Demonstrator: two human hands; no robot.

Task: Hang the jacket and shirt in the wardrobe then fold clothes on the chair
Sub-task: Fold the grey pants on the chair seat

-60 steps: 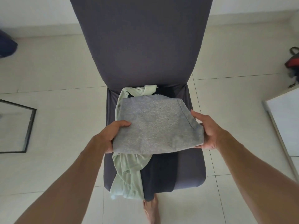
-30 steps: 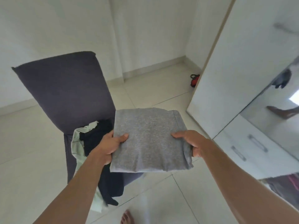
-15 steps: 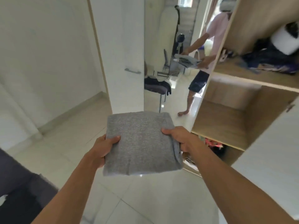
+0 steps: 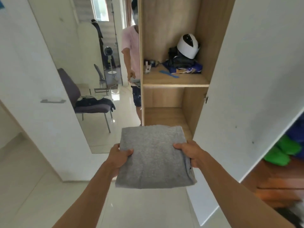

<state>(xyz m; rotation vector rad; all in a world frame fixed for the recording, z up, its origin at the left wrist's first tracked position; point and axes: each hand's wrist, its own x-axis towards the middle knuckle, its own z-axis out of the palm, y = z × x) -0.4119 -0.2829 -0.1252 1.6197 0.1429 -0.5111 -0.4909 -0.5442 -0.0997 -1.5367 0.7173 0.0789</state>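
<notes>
A folded grey garment (image 4: 153, 155) is held flat in front of me at waist height. My left hand (image 4: 119, 156) grips its left edge, thumb on top. My right hand (image 4: 190, 152) grips its right edge the same way. Straight ahead stands the open wooden wardrobe (image 4: 189, 46); its lower shelf (image 4: 164, 116) lies just beyond the garment's far edge. The dark chair (image 4: 92, 104) with clothes on its seat shows only as a reflection in the mirror door (image 4: 85, 63).
The upper shelf (image 4: 174, 80) carries a white helmet (image 4: 188, 46), dark and blue clothes and small items. An open white wardrobe door (image 4: 246, 79) stands at the right, with green and blue things (image 4: 286, 150) behind it. A white door with a handle (image 4: 52, 101) is at the left.
I have turned from the chair to the wardrobe, carrying the folded grey garment in both hands. The open shelves now face me squarely and closer.
</notes>
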